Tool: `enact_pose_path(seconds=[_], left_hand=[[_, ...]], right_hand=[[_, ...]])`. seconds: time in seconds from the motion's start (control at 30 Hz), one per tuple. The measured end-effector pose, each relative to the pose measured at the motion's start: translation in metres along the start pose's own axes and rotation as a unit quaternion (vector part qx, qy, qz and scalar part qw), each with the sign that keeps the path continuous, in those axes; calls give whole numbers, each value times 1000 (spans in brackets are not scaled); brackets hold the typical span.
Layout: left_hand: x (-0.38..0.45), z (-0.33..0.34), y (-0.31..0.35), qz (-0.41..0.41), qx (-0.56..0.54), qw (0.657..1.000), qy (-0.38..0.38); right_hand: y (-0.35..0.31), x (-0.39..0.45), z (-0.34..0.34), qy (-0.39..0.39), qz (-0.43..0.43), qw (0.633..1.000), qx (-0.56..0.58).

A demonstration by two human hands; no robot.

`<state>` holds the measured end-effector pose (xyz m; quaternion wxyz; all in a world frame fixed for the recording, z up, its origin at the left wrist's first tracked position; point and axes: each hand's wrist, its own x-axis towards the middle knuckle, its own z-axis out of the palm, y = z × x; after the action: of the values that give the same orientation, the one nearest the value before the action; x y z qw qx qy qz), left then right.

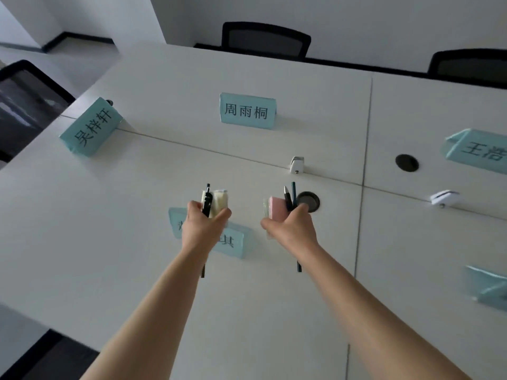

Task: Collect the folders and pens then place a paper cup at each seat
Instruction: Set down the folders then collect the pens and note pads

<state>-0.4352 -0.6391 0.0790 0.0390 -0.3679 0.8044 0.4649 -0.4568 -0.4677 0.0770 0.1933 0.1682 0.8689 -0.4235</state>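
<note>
I log: left hand (pixel 204 219) clenched round cream folded folder (pixel 219 200) plus black pen (pixel 207 200); right hand (pixel 292 222) clenched round pink folder (pixel 275 211), dark pens (pixel 290 197). Both held above white table (pixel 109 229), bundled for carrying off. No cups visible.

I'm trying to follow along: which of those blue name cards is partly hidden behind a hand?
The name card nearest the person, right behind the left hand; the others across the table stand uncovered.

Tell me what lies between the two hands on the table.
Head view: between the left hand and right hand, the right end of a teal name card shows below; otherwise bare white table. Both hands hold pens and small folded items.
</note>
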Motion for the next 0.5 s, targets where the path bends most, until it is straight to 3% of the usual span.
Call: enact_pose_path(seconds=[0.17,0.3,0.5], left_hand=[[-110,-3,-34,24,-94,994,-50],[-190,-13,-76,11,-93,989,-114],[-283,-25,-146,-4,-63,987,-145]], right_hand=[[58,-94,-21,19,-3,999,32],[117,-177,-20,23,19,998,47],[200,-287,-28,73,60,994,50]])
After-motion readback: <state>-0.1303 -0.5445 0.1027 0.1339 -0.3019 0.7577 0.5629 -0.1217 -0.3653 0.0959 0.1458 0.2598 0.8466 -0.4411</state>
